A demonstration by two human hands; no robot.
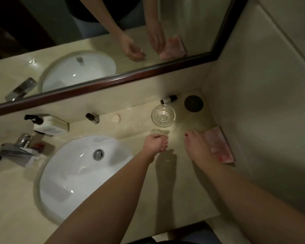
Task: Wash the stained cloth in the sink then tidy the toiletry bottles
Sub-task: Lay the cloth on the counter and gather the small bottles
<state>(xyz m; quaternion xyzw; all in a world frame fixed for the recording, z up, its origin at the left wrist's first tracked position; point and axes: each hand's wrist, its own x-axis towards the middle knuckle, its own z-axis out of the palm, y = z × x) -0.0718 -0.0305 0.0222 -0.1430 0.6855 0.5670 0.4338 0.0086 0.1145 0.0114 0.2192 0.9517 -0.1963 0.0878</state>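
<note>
The stained cloth lies flat on the beige countertop to the right of the sink, pushed up against the side wall where counter and wall meet. It is a pale pink, roughly rectangular piece, folded or laid in a neat oblong, with blotchy reddish marks that are strongest along the end nearer the person; the texture looks soft and slightly fuzzy, though the dim light blurs the detail. The right hand rests on the cloth's left edge with fingers straight and spread, palm down, pressing rather than grasping. The left hand hovers over the counter between the sink and the cloth, its fingers curled loosely inward and holding nothing. Beyond the hands stands a clear glass bowl, and behind it a small dark-capped bottle lies on its side near the back wall, next to a round dark lid. Further left along the wall sit a small round cream-coloured object, another small bottle with a dark cap, and a pump dispenser beside the chrome tap. The mirror above reflects both hands and the pink cloth.
</note>
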